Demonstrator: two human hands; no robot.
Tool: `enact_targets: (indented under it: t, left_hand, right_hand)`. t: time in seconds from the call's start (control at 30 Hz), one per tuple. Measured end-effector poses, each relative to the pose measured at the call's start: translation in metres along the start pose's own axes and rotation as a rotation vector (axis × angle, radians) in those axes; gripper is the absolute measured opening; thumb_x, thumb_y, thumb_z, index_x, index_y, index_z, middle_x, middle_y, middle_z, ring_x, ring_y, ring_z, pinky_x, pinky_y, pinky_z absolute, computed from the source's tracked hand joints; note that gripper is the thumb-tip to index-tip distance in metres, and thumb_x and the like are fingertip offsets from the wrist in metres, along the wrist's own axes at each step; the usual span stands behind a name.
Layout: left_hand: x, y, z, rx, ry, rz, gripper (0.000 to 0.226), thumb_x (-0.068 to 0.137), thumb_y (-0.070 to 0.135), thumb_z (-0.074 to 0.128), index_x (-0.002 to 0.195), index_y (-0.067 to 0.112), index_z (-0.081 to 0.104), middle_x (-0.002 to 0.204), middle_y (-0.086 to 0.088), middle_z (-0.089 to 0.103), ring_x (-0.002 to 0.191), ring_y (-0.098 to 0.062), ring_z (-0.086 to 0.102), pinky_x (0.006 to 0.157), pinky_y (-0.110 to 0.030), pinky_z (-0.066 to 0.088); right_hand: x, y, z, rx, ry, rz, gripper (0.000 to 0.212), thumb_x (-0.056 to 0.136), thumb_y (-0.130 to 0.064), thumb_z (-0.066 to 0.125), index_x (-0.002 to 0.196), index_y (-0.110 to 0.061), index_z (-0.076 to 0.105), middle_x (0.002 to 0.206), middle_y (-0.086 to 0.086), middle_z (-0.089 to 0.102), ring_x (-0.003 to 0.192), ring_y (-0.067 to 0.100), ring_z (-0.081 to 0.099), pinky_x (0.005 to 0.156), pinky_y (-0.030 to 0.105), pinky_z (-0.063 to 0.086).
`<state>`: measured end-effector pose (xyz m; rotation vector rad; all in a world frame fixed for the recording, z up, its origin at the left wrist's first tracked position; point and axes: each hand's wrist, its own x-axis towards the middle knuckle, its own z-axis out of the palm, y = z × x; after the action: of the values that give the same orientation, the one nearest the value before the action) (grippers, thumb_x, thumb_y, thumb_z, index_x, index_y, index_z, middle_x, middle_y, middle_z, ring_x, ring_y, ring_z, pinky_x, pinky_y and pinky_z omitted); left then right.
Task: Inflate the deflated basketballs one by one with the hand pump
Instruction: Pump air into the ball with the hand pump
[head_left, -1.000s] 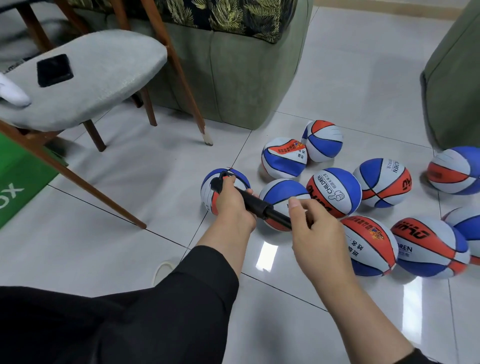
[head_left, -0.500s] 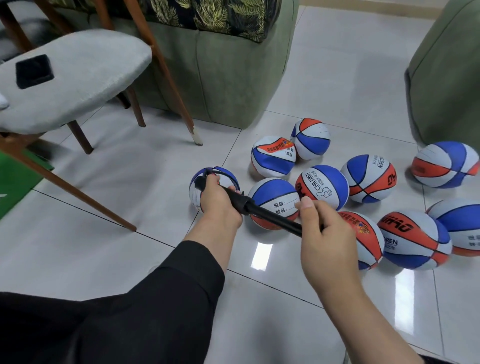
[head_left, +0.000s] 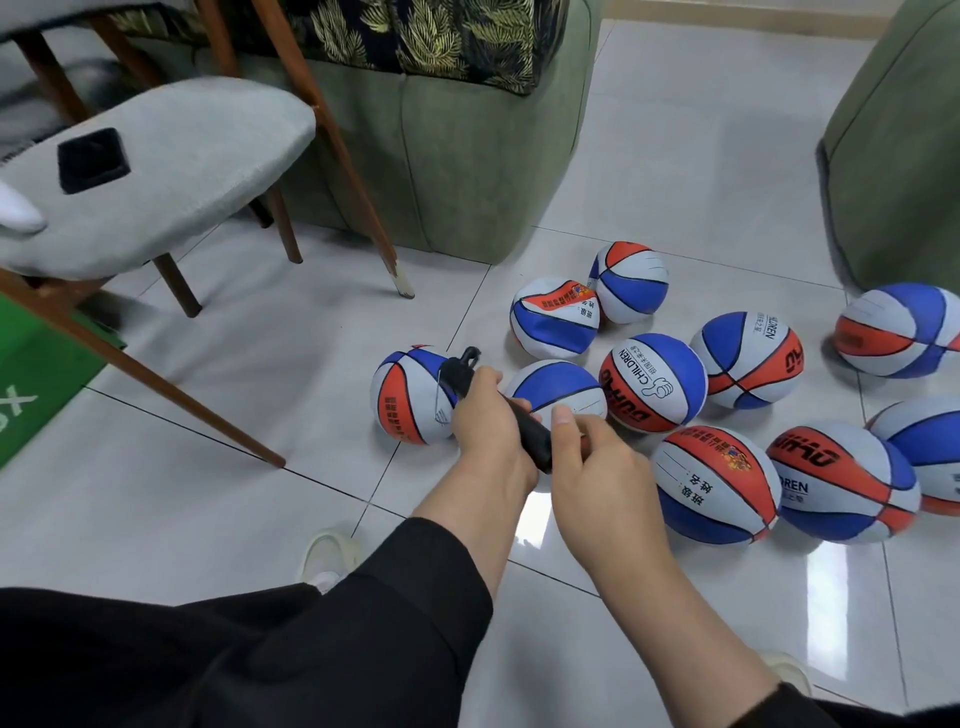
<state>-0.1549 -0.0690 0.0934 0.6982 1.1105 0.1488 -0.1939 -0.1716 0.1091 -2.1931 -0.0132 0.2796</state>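
Tiled floor (head_left: 675, 156) open beyond balls; left hand (head_left: 491, 421) grips pump (head_left: 524, 423), right hand (head_left: 597, 462) clamps handle end.

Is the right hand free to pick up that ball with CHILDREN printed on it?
Probably not yet. The right hand is curled round the handle end of the pump, which the left hand also grips. The CHILDREN ball lies close ahead with nothing over it, so letting go should suffice.
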Motion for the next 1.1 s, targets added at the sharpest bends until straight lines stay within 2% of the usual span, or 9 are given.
enact_targets:
  t: [0.1,0.27,0.33,0.47,0.6,0.7,0.87,0.97,1.1]
  left_hand:
    - [0.008,0.01,-0.004,0.03,0.001,-0.032,0.019,0.093,0.031,0.068,0.091,0.012,0.063,0.053,0.001,0.056,0.054,-0.018,0.054,0.058,-0.027,0.052]
    - [0.032,0.027,-0.015,-0.022,0.017,-0.103,0.022,0.086,0.026,0.08,0.092,0.014,0.063,0.06,-0.001,0.059,0.054,-0.018,0.056,0.047,-0.027,0.053]
    - [0.039,0.029,-0.018,-0.025,0.023,-0.098,0.017,0.086,0.021,0.076,0.095,0.014,0.063,0.056,0.0,0.06,0.056,-0.018,0.057,0.052,-0.028,0.054]
    - [0.031,0.017,-0.011,-0.026,0.013,-0.064,0.01,0.086,0.016,0.066,0.083,0.015,0.056,0.053,0.002,0.054,0.046,-0.015,0.051,0.054,-0.026,0.052]
    - [0.013,-0.002,-0.003,0.006,0.021,-0.03,0.007,0.092,0.02,0.061,0.095,0.013,0.06,0.061,0.0,0.054,0.051,-0.016,0.052,0.053,-0.026,0.05]
    - [-0.004,-0.012,0.004,0.054,0.015,0.033,0.011,0.095,0.018,0.056,0.098,0.007,0.058,0.066,-0.005,0.053,0.039,-0.014,0.052,0.04,-0.02,0.046]
    - [-0.009,-0.019,0.001,0.065,0.009,0.101,0.014,0.094,0.018,0.056,0.102,0.007,0.058,0.065,-0.006,0.054,0.038,-0.015,0.051,0.041,-0.021,0.046]
    - [0.0,-0.013,-0.003,0.094,0.006,0.114,0.008,0.094,0.018,0.057,0.095,0.01,0.057,0.06,-0.004,0.054,0.039,-0.015,0.051,0.043,-0.021,0.047]
    - [0.023,-0.007,-0.015,0.168,-0.018,0.055,0.022,0.095,0.022,0.062,0.113,0.009,0.061,0.072,-0.006,0.06,0.056,-0.018,0.058,0.048,-0.025,0.05]
  right_hand:
    - [-0.003,-0.001,-0.003,0.018,-0.004,0.005,0.056,0.094,-0.069,0.031,0.118,-0.03,0.063,0.095,-0.005,0.069,0.097,0.019,0.063,0.087,0.042,0.055]
    - [-0.013,0.0,-0.025,0.031,0.001,-0.006,0.035,0.093,-0.068,0.035,0.104,-0.042,0.056,0.084,-0.013,0.066,0.087,0.01,0.063,0.081,0.036,0.054]
    - [-0.017,0.002,-0.03,0.028,0.004,-0.006,0.035,0.091,-0.07,0.034,0.103,-0.043,0.054,0.085,-0.015,0.066,0.087,0.006,0.062,0.079,0.034,0.053]
    - [-0.015,0.009,-0.027,0.062,0.088,0.009,0.046,0.094,-0.065,0.031,0.098,-0.031,0.062,0.078,-0.008,0.066,0.079,0.011,0.061,0.071,0.036,0.052]
    - [-0.01,0.013,-0.019,0.044,0.108,0.035,0.041,0.101,-0.055,0.03,0.081,-0.027,0.054,0.069,-0.004,0.058,0.07,0.014,0.054,0.059,0.034,0.04]
    - [-0.007,0.016,-0.007,0.06,0.085,0.068,0.046,0.1,-0.054,0.027,0.079,-0.025,0.056,0.073,-0.003,0.062,0.074,0.018,0.057,0.062,0.036,0.042]
    - [-0.003,0.022,0.004,0.126,0.091,0.057,0.048,0.103,-0.05,0.027,0.093,-0.021,0.065,0.081,-0.003,0.066,0.082,0.022,0.061,0.072,0.037,0.047]
    - [0.0,0.022,0.007,0.138,-0.015,0.059,0.042,0.103,-0.053,0.037,0.085,-0.026,0.064,0.071,-0.004,0.063,0.071,0.018,0.061,0.065,0.032,0.046]
    - [0.004,0.026,0.002,0.22,-0.306,0.161,0.02,0.099,-0.044,0.06,0.097,-0.029,0.072,0.08,0.005,0.066,0.058,0.012,0.063,0.054,0.027,0.05]
